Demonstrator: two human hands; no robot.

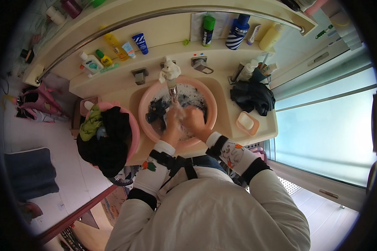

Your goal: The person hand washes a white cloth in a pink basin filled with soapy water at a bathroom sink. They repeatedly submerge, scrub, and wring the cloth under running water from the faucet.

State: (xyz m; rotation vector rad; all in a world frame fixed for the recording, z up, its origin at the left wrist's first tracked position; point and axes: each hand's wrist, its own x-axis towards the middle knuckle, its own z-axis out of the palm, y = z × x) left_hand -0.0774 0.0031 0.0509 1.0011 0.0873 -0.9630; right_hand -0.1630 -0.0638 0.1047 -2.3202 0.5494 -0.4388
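Observation:
A pink plastic basin [213,103] sits in the sink, holding sudsy water and dark wet cloth [158,108]. Above its middle, a chrome faucet [172,89] pours water onto both hands. My left hand [174,116] is under the stream with its fingers blurred. Close on its right, my right hand [193,118] is curled over the suds. Motion and splashing water hide whether either hand grips anything. A white cloth [170,70] is wrapped around the upper part of the faucet.
Left of the sink, a pink tub [135,135] is heaped with black and green clothes [114,131]. Dark cloth [253,96] and a soap dish [254,128] with white soap lie on the right counter. Several bottles and tubes line the shelf [172,50] behind, below a metal rail [163,13].

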